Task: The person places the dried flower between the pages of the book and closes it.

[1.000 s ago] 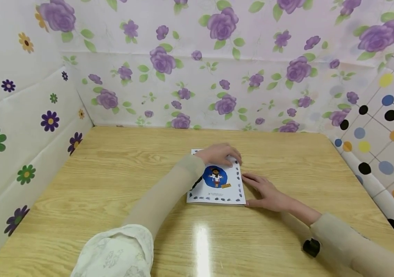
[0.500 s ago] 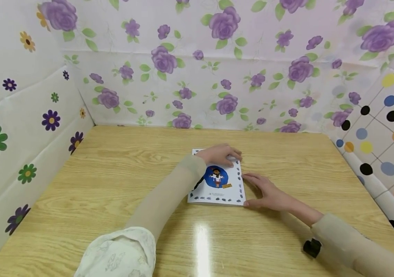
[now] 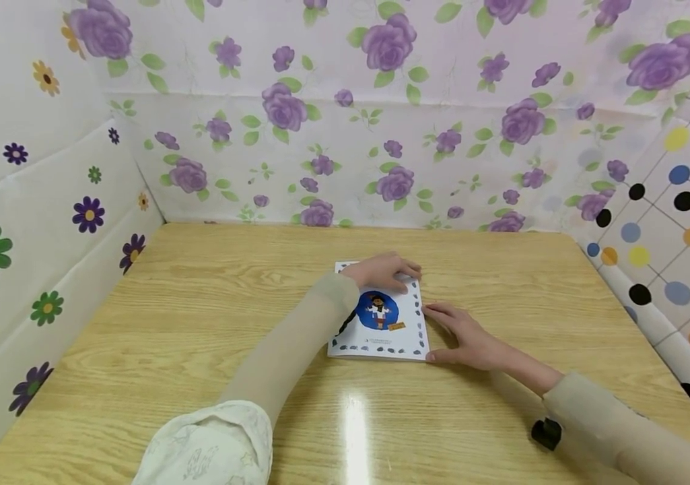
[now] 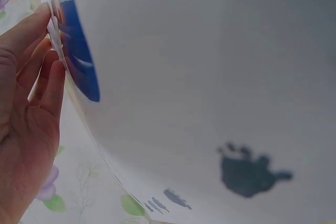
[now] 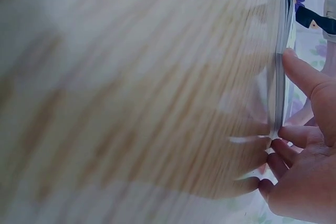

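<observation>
A thin white book lies flat on the wooden table in the head view. Its cover shows a blue circle with a small figure and a border of dark print marks. My left hand rests across the book's upper part, fingers reaching to its right edge. In the left wrist view the white cover fills most of the picture, with the left fingers against it. My right hand touches the book's right edge, thumb near the lower corner. The right wrist view shows the page edges beside the right fingers.
The wooden table spreads around the book. A purple-flowered sheet stands behind it, with a flower-patterned sheet on the left and a dotted one on the right. A small black device sits at the right wrist.
</observation>
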Available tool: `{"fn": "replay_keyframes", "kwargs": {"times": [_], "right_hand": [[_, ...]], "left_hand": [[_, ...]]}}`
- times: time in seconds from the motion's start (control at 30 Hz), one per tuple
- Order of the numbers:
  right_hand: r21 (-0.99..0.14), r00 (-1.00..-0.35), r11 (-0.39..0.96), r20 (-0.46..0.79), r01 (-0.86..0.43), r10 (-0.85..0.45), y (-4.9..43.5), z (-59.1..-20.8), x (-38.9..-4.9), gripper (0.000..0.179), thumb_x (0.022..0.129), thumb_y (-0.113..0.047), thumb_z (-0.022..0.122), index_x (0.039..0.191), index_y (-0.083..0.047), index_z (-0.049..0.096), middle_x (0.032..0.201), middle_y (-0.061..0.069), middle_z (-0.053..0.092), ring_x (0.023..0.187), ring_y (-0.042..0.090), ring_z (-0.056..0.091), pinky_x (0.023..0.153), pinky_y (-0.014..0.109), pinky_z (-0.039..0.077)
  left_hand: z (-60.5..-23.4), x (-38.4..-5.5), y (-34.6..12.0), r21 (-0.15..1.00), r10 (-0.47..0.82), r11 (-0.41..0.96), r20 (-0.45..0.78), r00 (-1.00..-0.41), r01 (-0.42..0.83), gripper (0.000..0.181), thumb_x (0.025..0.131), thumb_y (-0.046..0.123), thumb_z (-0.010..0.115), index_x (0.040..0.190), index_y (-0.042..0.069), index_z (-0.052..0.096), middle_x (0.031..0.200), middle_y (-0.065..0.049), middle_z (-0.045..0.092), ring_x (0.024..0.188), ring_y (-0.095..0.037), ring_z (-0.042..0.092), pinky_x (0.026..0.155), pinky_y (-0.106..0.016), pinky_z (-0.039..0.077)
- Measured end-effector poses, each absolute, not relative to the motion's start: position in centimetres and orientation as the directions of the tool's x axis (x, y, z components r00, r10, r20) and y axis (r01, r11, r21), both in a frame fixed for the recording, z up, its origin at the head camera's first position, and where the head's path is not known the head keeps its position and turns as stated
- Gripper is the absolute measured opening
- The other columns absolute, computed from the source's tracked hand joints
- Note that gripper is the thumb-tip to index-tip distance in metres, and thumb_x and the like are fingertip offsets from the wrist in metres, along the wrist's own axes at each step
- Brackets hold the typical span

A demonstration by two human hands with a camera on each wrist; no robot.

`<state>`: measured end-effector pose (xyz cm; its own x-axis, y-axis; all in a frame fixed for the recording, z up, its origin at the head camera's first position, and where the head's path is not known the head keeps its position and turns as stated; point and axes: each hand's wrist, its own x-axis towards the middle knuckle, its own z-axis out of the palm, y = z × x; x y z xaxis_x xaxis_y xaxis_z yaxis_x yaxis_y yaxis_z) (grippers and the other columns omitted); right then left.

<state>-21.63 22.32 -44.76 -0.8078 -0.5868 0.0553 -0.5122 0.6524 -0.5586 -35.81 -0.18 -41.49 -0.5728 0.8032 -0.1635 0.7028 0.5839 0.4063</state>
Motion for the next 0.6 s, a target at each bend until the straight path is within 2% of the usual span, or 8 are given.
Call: {"fn": "replay_keyframes", "kwargs": {"times": [0.27,0.6], "right_hand": [[-0.559,-0.809,0.652,0.057,-0.511,-0.585,22.34,-44.94,-21.72,0.084,0.085,-0.039,0.077,0.151,-0.003,0.038,0.156,0.023,0.035,0.142,0.046,0.030,0.110,0.068,0.027],[-0.555,-0.823,0.672,0.043,-0.490,-0.566,22.31,-44.82,-21.65,0.085,0.084,-0.040,0.078,0.151,-0.005,0.039,0.155,0.022,0.036,0.142,0.046,0.031,0.111,0.068,0.028]], "left_hand": [[-41.27,-35.82,-0.18,0.417,0.806,0.579,-0.163,-0.568,0.701,0.047,0.098,0.021,0.062,0.143,0.016,0.053,0.159,0.000,0.039,0.150,-0.021,0.030,0.123,-0.037,0.026],[-40.97,-35.73,-0.17,0.327,0.807,0.590,-0.191,-0.559,0.738,0.051,0.098,0.023,0.062,0.147,0.017,0.048,0.160,0.000,0.038,0.148,-0.022,0.034,0.123,-0.036,0.026]]}}
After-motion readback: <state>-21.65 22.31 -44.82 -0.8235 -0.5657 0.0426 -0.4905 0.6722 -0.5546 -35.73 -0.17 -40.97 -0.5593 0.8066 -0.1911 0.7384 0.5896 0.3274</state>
